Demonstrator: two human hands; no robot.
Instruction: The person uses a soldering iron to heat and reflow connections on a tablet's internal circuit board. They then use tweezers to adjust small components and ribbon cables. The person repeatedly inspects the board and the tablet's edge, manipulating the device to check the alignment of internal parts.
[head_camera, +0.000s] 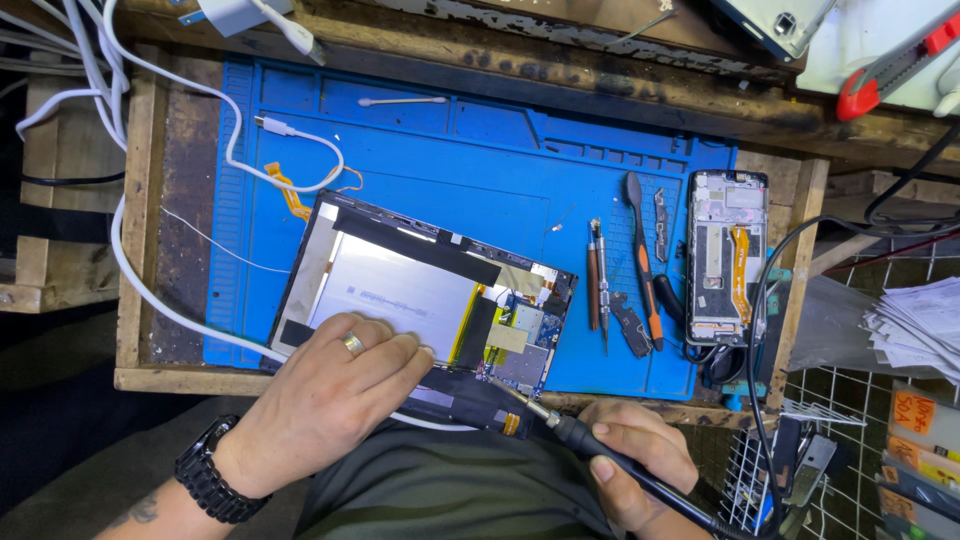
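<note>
An opened tablet (400, 285) lies back-up on a blue work mat (480, 160), showing its silver battery and a small circuit board (525, 335) at the right end. My left hand (330, 395), with a ring and a black watch, presses flat on the tablet's near edge. My right hand (640, 460) grips a black soldering iron (560, 425); its metal tip points up-left and touches the lower edge of the circuit board.
Right of the tablet lie two screwdrivers (597, 285), an orange-and-black pry tool (645, 260), tweezers and an opened phone frame (727, 255). White cables (150, 300) loop along the left side. A cotton swab (400, 101) rests at the mat's far edge. Papers sit far right.
</note>
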